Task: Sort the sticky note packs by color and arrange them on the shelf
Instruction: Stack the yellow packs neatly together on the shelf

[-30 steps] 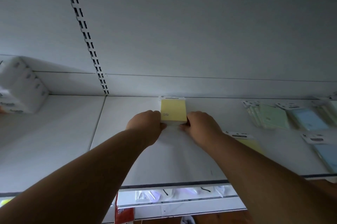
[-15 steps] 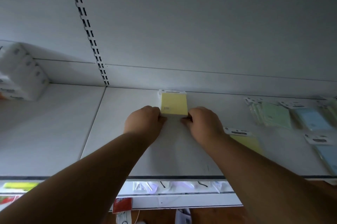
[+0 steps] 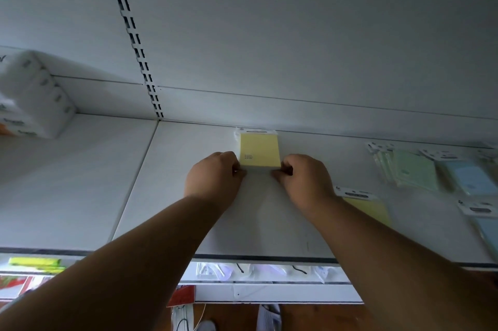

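Observation:
A stack of yellow sticky note packs [image 3: 259, 150] lies flat at the back of the white shelf [image 3: 167, 195], its hang tabs against the rear wall. My left hand [image 3: 214, 178] pinches the stack's near left corner and my right hand [image 3: 303, 178] pinches its near right corner. Another yellow pack [image 3: 369, 208] lies beside my right wrist. Green packs [image 3: 409, 168] and blue packs [image 3: 469, 179] lie further right, with one more blue pack [image 3: 487, 231] at the right edge.
White wrapped bundles [image 3: 29, 98] are stacked at the shelf's far left. A slotted upright [image 3: 134, 42] runs up the back wall. Below the shelf's front edge [image 3: 264, 258] hang clear-bagged items [image 3: 242, 270], and a bright yellow item [image 3: 35, 263] sits lower left.
Both hands have pushed the yellow stack further back on the shelf until its tabs reach the rear wall. The grip on its near corners is unchanged.

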`<state>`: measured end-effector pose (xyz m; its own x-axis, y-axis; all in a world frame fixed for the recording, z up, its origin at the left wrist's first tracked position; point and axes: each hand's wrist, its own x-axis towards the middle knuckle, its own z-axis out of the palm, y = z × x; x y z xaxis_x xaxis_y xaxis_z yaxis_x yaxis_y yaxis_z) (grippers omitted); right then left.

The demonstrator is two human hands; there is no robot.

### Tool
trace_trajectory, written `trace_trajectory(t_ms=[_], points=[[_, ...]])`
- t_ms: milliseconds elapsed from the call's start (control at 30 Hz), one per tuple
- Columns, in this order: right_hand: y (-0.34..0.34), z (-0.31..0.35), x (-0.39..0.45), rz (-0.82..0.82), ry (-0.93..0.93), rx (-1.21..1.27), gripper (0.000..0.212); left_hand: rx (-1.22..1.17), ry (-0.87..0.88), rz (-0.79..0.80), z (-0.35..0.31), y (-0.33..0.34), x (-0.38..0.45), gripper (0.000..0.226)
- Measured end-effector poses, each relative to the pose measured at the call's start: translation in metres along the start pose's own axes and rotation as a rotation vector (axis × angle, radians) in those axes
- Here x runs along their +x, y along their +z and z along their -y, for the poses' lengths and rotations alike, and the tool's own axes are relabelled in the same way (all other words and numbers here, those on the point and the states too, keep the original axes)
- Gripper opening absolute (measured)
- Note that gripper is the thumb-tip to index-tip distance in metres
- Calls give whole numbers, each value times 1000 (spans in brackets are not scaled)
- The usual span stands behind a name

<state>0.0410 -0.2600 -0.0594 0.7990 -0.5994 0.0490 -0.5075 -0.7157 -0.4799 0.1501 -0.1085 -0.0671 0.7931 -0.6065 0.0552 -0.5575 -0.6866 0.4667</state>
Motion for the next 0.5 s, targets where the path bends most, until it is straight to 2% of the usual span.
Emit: trace_trajectory(t_ms=[500], points=[[0,-3,1,12,-27,-16,20,83,35,110,0,-5,7,20]])
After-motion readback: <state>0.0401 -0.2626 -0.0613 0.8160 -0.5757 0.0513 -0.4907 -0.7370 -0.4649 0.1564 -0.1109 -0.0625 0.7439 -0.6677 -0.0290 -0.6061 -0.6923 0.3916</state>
